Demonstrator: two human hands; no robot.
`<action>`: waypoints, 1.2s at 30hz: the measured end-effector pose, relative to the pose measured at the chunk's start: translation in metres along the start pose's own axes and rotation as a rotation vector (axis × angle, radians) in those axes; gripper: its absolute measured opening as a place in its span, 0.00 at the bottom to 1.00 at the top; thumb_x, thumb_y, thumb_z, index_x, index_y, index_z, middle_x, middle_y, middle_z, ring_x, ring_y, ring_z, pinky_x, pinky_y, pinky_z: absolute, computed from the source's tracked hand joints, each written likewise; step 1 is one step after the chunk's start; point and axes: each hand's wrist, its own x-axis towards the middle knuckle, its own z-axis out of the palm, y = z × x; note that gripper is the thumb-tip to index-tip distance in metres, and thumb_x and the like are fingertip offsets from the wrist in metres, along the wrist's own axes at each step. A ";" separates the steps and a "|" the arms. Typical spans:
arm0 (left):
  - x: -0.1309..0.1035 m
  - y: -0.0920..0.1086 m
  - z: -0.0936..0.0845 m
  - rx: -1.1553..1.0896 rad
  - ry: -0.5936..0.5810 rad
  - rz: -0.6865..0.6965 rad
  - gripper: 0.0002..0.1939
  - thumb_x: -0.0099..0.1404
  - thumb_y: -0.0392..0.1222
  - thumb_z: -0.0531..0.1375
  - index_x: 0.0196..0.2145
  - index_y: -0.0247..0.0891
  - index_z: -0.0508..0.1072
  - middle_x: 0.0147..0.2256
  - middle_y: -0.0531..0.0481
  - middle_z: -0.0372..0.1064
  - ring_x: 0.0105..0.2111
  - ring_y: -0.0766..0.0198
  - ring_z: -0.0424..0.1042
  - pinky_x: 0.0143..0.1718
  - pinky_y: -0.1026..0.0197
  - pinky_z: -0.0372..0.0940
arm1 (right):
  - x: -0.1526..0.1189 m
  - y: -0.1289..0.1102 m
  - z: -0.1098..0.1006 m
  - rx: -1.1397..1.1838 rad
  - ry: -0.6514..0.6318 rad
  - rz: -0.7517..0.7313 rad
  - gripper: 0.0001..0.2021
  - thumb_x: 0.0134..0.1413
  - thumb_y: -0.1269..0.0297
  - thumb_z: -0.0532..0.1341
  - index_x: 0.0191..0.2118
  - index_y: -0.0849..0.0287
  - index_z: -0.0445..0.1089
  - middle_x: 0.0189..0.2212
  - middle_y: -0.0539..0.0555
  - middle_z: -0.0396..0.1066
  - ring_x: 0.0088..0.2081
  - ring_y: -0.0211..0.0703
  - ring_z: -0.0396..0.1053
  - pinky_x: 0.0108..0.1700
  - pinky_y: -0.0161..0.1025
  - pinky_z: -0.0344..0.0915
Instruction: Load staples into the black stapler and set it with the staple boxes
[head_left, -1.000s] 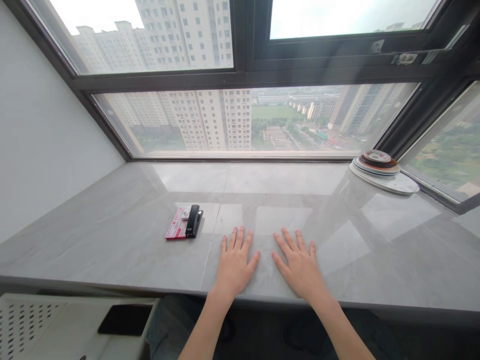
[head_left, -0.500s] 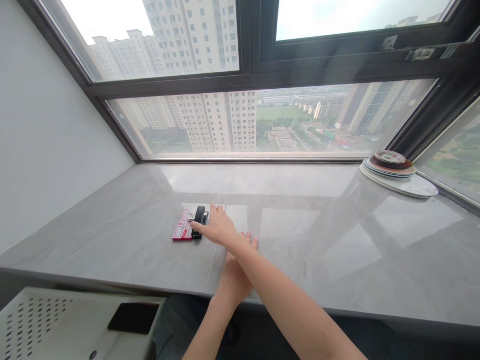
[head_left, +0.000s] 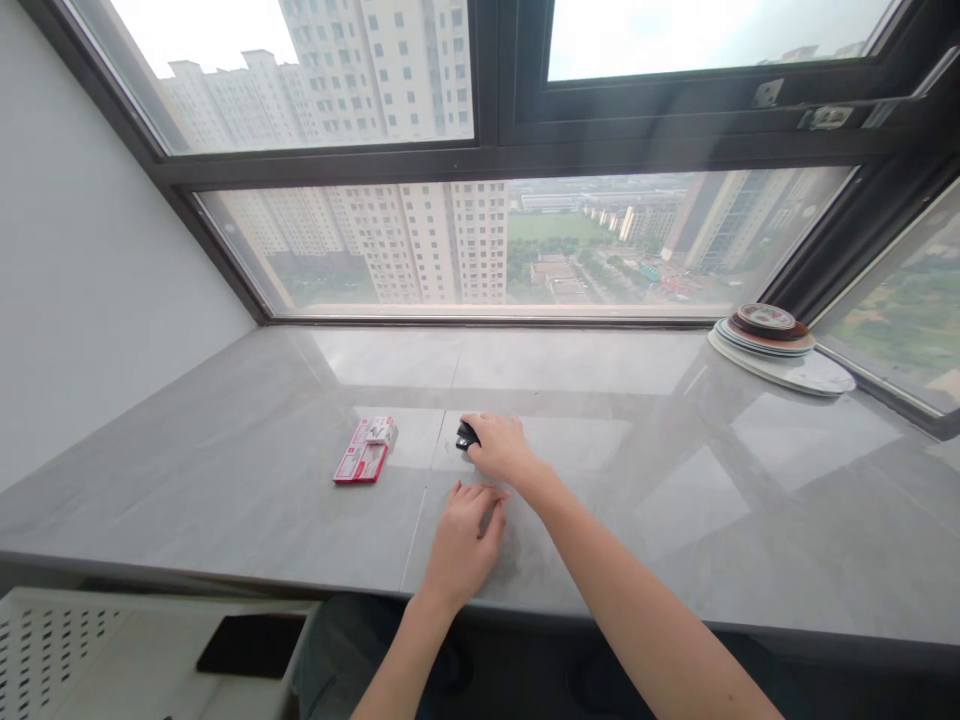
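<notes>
My right hand (head_left: 501,446) is closed around a black stapler (head_left: 466,436), whose front end sticks out to the left of my fingers. The palm and fingers cover the rest of it. Closer to me, my left hand (head_left: 463,535) rests on the grey counter (head_left: 600,540), fingers loosely bent and apart, with nothing visible in it. To the left of both hands lies a flat red-and-white pack (head_left: 358,464). On its upper right part sits a small white box (head_left: 379,431) with dark print.
Stacked plates (head_left: 780,350) stand at the far right by the dark window frame (head_left: 675,150). A white wall (head_left: 112,260) bounds the left. Below the counter edge, a black phone-like slab (head_left: 251,645) lies on a white perforated surface (head_left: 90,660).
My right hand has carried the stapler off the red-and-white pack to the right. My left hand, earlier partly behind the right forearm, now shows fully with its fingers more bent.
</notes>
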 end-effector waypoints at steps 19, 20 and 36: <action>0.003 -0.006 0.021 0.265 0.020 -0.099 0.30 0.75 0.54 0.54 0.71 0.50 0.57 0.74 0.47 0.46 0.72 0.43 0.49 0.70 0.34 0.47 | -0.049 0.050 0.001 1.387 0.787 0.208 0.17 0.62 0.49 0.61 0.48 0.55 0.73 0.47 0.56 0.79 0.53 0.50 0.74 0.57 0.47 0.67; 0.004 -0.007 0.021 0.264 0.025 -0.099 0.30 0.75 0.55 0.55 0.71 0.51 0.58 0.74 0.47 0.47 0.71 0.42 0.50 0.70 0.34 0.47 | -0.052 0.063 0.000 1.523 0.807 0.241 0.18 0.62 0.49 0.60 0.49 0.55 0.72 0.50 0.56 0.78 0.56 0.50 0.73 0.57 0.46 0.68; -0.010 -0.087 -0.035 0.514 0.356 -0.478 0.31 0.73 0.51 0.55 0.68 0.34 0.61 0.72 0.30 0.40 0.73 0.35 0.37 0.69 0.27 0.38 | -0.179 0.096 0.013 1.460 0.771 0.378 0.25 0.63 0.59 0.64 0.64 0.46 0.63 0.56 0.54 0.70 0.58 0.49 0.71 0.57 0.48 0.73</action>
